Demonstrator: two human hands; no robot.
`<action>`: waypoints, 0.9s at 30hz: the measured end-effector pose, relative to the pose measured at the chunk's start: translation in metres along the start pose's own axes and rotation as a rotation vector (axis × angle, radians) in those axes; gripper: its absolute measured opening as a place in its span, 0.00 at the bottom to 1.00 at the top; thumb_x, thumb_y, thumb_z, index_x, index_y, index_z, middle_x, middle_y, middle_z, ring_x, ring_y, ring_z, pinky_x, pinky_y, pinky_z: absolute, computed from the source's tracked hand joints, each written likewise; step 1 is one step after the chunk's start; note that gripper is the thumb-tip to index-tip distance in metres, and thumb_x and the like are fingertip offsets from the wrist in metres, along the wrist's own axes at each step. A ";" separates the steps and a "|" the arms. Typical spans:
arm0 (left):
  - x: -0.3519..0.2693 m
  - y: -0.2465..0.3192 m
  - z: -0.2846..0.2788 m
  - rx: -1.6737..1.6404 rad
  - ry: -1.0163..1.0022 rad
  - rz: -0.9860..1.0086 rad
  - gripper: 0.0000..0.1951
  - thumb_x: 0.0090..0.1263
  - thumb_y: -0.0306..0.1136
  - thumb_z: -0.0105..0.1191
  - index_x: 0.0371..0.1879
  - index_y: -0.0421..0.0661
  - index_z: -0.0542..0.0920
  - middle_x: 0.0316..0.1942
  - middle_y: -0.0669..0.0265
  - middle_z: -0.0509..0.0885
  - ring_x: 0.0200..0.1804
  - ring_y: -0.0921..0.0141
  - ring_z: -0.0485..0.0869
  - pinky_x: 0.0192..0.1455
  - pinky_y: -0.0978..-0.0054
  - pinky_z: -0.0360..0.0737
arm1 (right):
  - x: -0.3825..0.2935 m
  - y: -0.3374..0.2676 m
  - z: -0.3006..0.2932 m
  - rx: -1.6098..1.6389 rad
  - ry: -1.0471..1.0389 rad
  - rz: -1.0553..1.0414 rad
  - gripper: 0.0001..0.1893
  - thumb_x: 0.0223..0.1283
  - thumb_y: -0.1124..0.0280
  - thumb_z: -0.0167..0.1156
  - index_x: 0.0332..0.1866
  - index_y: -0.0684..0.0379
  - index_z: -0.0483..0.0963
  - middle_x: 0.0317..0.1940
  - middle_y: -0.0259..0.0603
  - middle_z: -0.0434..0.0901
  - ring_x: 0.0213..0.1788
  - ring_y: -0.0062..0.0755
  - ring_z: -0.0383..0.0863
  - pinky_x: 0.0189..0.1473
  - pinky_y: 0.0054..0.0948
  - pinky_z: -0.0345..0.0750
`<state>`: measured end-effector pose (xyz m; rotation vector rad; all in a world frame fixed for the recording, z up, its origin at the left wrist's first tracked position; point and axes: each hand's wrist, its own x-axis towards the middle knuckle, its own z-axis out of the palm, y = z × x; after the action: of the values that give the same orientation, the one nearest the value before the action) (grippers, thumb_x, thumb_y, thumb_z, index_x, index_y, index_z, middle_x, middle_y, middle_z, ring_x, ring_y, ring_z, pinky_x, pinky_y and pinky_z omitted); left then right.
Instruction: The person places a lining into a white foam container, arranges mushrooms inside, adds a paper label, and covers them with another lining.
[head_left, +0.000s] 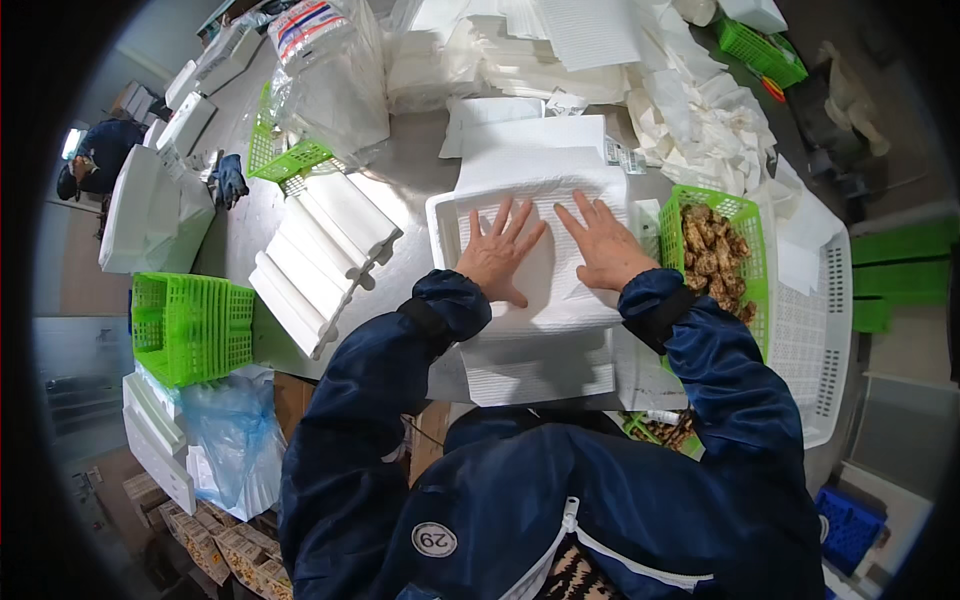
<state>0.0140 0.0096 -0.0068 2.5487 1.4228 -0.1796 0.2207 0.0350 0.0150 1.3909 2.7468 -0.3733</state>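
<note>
Directly before me on the metal table stands a white foam box (442, 232), its inside lined with white ribbed paper sheets (555, 315) that hang over its far and near sides. My left hand (500, 253) lies with fingers spread on the lining, in the left half of the box. On the right half rests my right hand (606, 244), palm down and fingers apart. Neither hand holds anything. Just right of the box is a green plastic basket (759, 262) with brown, knobbly mushroom-like pieces (715, 259) in it. What lies under the paper is hidden.
White foam lids (322, 255) lie at the left, near nested green baskets (193, 326). Stacked white sheets (555, 71) and crumpled paper (705, 127) fill the far side. A large white crate (836, 300) is at the right. Another person (112, 150) is at the far left.
</note>
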 end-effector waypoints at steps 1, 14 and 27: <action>-0.002 -0.003 0.005 0.005 -0.053 -0.004 0.64 0.31 0.56 0.72 0.72 0.52 0.50 0.73 0.54 0.45 0.74 0.49 0.42 0.64 0.29 0.51 | 0.006 0.001 0.006 0.034 -0.142 0.006 0.46 0.41 0.73 0.59 0.73 0.53 0.49 0.71 0.59 0.46 0.70 0.68 0.50 0.68 0.46 0.60; -0.018 -0.012 0.019 -0.175 -0.115 -0.049 0.63 0.34 0.58 0.72 0.72 0.49 0.51 0.72 0.46 0.46 0.71 0.40 0.47 0.57 0.35 0.65 | 0.033 0.000 -0.001 0.067 -0.246 -0.008 0.32 0.44 0.75 0.57 0.62 0.56 0.66 0.58 0.50 0.69 0.56 0.58 0.68 0.59 0.44 0.70; -0.076 0.018 0.053 -0.472 0.125 0.189 0.13 0.60 0.27 0.47 0.45 0.47 0.76 0.42 0.63 0.77 0.50 0.62 0.76 0.57 0.61 0.70 | 0.050 0.066 -0.005 -0.047 -0.124 0.124 0.11 0.51 0.67 0.52 0.31 0.62 0.79 0.32 0.55 0.81 0.39 0.54 0.80 0.45 0.48 0.75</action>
<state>-0.0110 -0.0750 -0.0397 2.3044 1.0909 0.3147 0.2438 0.1131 0.0002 1.4649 2.5401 -0.3723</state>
